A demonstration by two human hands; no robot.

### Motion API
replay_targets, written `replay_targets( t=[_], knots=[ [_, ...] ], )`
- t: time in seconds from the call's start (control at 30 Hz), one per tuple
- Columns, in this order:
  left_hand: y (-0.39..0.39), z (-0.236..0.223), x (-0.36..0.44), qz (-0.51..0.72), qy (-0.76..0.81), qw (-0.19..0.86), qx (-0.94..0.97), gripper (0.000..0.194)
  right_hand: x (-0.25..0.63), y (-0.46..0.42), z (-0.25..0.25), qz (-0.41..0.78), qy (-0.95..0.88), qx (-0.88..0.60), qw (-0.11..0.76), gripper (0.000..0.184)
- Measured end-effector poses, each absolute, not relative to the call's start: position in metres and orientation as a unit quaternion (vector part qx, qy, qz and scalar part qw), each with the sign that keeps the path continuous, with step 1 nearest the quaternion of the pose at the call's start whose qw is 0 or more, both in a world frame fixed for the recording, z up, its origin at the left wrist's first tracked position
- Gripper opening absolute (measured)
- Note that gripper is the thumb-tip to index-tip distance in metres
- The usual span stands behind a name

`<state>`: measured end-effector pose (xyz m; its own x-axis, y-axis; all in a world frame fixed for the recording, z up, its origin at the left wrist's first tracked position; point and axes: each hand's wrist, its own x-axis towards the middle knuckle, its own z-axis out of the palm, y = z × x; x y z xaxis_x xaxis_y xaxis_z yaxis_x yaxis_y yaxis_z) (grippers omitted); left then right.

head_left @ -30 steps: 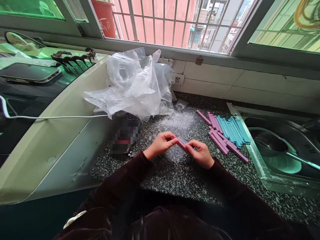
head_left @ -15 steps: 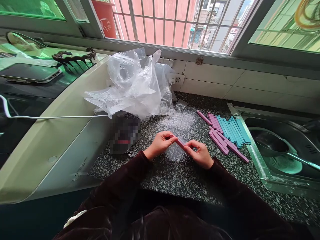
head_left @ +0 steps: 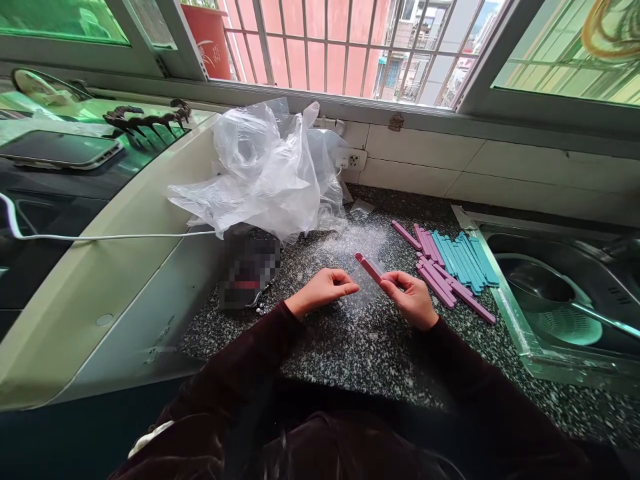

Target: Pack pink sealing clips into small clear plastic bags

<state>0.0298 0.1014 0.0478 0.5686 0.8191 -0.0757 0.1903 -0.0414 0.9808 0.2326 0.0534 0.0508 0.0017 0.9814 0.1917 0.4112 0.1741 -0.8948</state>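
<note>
The hands are apart: the right hand (head_left: 411, 300) pinches the near end of a dark pink strip (head_left: 370, 268) between thumb and fingers, while the left hand (head_left: 330, 290) sits just beside it, thumb and finger close together. A piece of clear film (head_left: 364, 280) shows next to the strip, and I cannot tell whether the left fingertips grip its edge. The strip slants above the bench (head_left: 350, 360), its far end free and pointing away from the person. For good control, I'd keep that pinch firm but light — squeezing hard could bend a slim piece — and steady the film near its edge, pulling along the strip's length rather than across it. Working clear of the pale scatter (head_left: 357, 241) seems wise, as does leaving room beside the pink strips (head_left: 436, 285) and teal strips (head_left: 457, 260) on the right.
</note>
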Motion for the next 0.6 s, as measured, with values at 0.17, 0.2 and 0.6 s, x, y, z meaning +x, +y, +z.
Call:
replay_targets(
  t=[0.17, 0.2, 0.6],
  knots=[
    [0.1018, 0.0479, 0.0295, 0.255, 0.354, 0.571, 0.695, 0.03, 0.2371, 0.056, 0.0512, 0.3, -0.635, -0.557, 0.443, 0.032],
    [0.1019, 0.048, 0.0294, 0.255, 0.351, 0.569, 0.698, 0.03, 0.2373, 0.0562, 0.0514, 0.295, -0.638, -0.557, 0.442, 0.031],
    [0.1047, 0.0421, 0.0289, 0.264, 0.372, 0.574, 0.68, 0.03, 0.2341, 0.0568, 0.0512, 0.313, -0.653, -0.553, 0.412, 0.03]
  ],
)
